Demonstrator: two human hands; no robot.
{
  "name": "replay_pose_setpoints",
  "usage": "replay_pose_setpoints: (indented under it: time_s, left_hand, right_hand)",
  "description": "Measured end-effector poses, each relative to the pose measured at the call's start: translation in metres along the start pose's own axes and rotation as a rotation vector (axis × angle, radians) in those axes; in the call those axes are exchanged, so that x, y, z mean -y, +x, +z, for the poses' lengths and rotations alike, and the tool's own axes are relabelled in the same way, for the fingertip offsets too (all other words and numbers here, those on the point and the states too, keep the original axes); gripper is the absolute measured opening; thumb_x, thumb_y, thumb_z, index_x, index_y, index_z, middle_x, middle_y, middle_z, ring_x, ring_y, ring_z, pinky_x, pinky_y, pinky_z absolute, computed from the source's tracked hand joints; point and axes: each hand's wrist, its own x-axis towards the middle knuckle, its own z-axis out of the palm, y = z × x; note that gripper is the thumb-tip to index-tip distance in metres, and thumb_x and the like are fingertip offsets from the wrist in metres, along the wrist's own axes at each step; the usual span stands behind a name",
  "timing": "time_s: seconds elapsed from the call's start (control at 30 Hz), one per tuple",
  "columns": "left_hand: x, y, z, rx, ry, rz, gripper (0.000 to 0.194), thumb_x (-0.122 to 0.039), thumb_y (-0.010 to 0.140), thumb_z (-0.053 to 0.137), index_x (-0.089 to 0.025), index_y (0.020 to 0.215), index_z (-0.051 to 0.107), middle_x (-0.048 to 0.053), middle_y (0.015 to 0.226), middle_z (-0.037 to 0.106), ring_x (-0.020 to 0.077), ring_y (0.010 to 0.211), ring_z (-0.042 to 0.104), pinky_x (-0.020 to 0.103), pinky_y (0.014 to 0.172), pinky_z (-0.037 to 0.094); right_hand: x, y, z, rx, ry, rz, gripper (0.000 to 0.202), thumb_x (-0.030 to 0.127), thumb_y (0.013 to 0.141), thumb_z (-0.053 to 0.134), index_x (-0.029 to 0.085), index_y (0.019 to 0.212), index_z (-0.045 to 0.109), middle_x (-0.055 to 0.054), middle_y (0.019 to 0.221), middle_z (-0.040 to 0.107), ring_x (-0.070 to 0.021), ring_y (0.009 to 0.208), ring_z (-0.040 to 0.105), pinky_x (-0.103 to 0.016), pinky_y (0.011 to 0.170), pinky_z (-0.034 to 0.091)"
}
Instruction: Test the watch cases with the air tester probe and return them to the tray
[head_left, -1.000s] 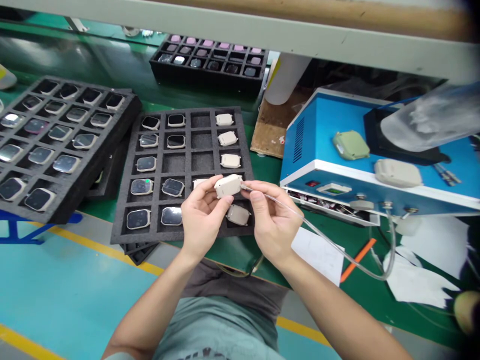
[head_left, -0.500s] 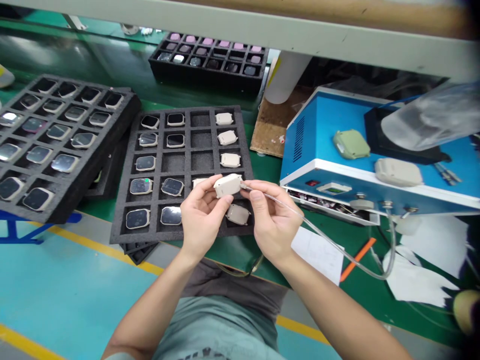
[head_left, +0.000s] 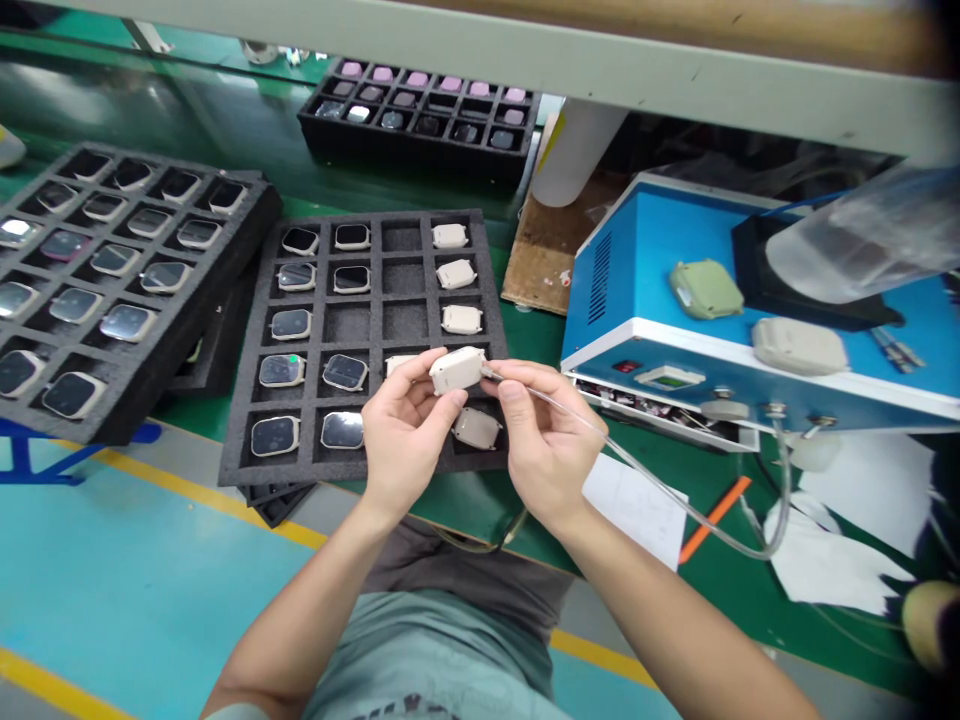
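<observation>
My left hand (head_left: 409, 430) is closed on a cream smartwatch case (head_left: 457, 371), held tilted above the near right part of a black foam tray (head_left: 347, 325). My right hand (head_left: 551, 430) pinches the end of a clear thin tube (head_left: 637, 465). The tube's tip meets the right end of the watch case; whether it is inserted I cannot tell. From there the tube loops to the front of a blue machine (head_left: 667, 260). Watches sit in the tray's pockets, some screen up, others back up like the cream one (head_left: 477, 428) just below my hands.
At left a second foam tray (head_left: 112, 260) of watches rests tilted on other trays. Another tray (head_left: 420, 115) stands behind. A green watch case (head_left: 706, 288) and a cream one (head_left: 799, 345) lie on the machine. Papers (head_left: 637, 510) and an orange strip (head_left: 715, 520) lie at right; a shelf beam crosses above.
Both hands keep almost the same pose, with the tube tip still at the watch case. Only a slight shift of the camera view shows.
</observation>
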Motion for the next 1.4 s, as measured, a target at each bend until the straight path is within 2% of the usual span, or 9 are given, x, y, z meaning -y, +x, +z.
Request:
replay_pose_setpoints:
  time_s: [0.13,0.33,0.53,1.13,1.4]
  left_hand:
    - [0.0000,-0.0003,0.0000,-0.002,0.000,0.001,0.041,-0.030,0.081,0.090,-0.020,0.118,0.075,0.010,0.116,0.078,0.0264,0.107,0.077,0.038,0.097,0.063]
    - [-0.0012,0.0000,0.0017,-0.016,-0.033,0.017,0.038,-0.023,0.081,0.089,-0.018,0.115,0.075,0.009,0.113,0.080,0.0228,0.102,0.079,0.030,0.089,0.065]
    - [-0.0006,0.0005,0.0021,-0.011,-0.061,0.035,0.037,-0.017,0.080,0.088,-0.018,0.115,0.076,0.007,0.111,0.082,0.0195,0.100,0.080,0.026,0.088,0.065]
    - [-0.0021,0.0015,0.0011,-0.023,-0.038,0.022,0.037,-0.018,0.079,0.088,-0.017,0.114,0.077,0.009,0.112,0.081,0.0218,0.101,0.080,0.028,0.090,0.065]
    - [-0.0014,0.0081,-0.0005,-0.027,-0.001,0.051,0.040,-0.020,0.079,0.090,-0.018,0.117,0.077,0.008,0.115,0.081,0.0219,0.105,0.079,0.028,0.096,0.063]
  right_hand:
    - [-0.0002,-0.0001,0.0001,0.000,-0.008,-0.003,0.009,0.030,0.099,0.071,0.025,0.100,0.078,-0.007,0.104,0.079,-0.0230,0.100,0.077,-0.040,0.089,0.069]
    - [-0.0029,-0.0006,-0.0009,-0.008,0.010,-0.017,0.009,0.028,0.100,0.070,0.023,0.102,0.078,-0.007,0.104,0.078,-0.0222,0.100,0.078,-0.040,0.089,0.069]
    - [-0.0035,-0.0002,-0.0009,0.000,0.010,-0.028,0.009,0.028,0.100,0.070,0.023,0.101,0.078,-0.007,0.103,0.079,-0.0217,0.099,0.078,-0.039,0.088,0.069]
    - [-0.0031,-0.0004,-0.0003,0.024,0.014,-0.002,0.009,0.028,0.100,0.070,0.024,0.101,0.078,-0.008,0.107,0.077,-0.0234,0.104,0.076,-0.040,0.089,0.068]
    - [-0.0060,0.0065,0.0034,0.069,0.102,0.010,0.010,0.026,0.101,0.069,0.026,0.104,0.079,-0.007,0.110,0.076,-0.0206,0.105,0.074,-0.035,0.089,0.068]
